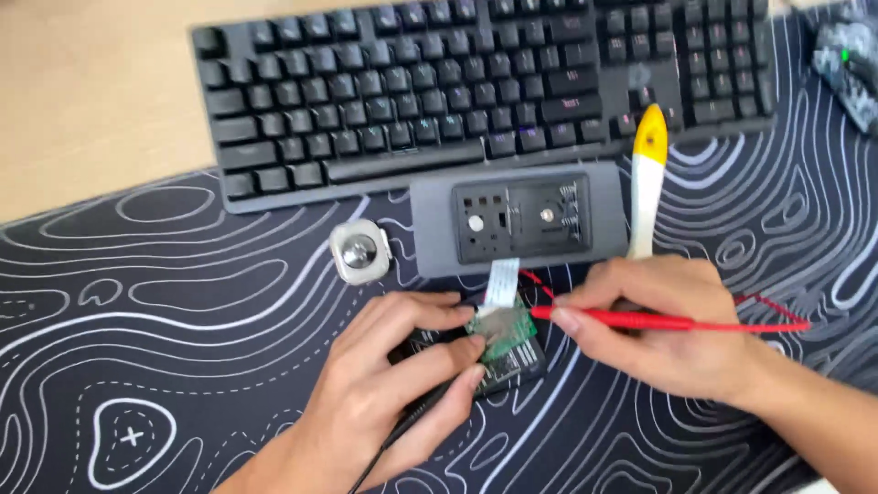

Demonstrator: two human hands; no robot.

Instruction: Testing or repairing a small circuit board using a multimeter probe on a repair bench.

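On circuit board (pixel 508 331): both probes touching

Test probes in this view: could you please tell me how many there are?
2. A red probe in the right hand, tip on the green circuit board; a black probe under the left hand, its tip hidden.

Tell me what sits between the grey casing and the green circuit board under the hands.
A short white ribbon cable runs from the grey casing down to the green circuit board, seen in the head view.
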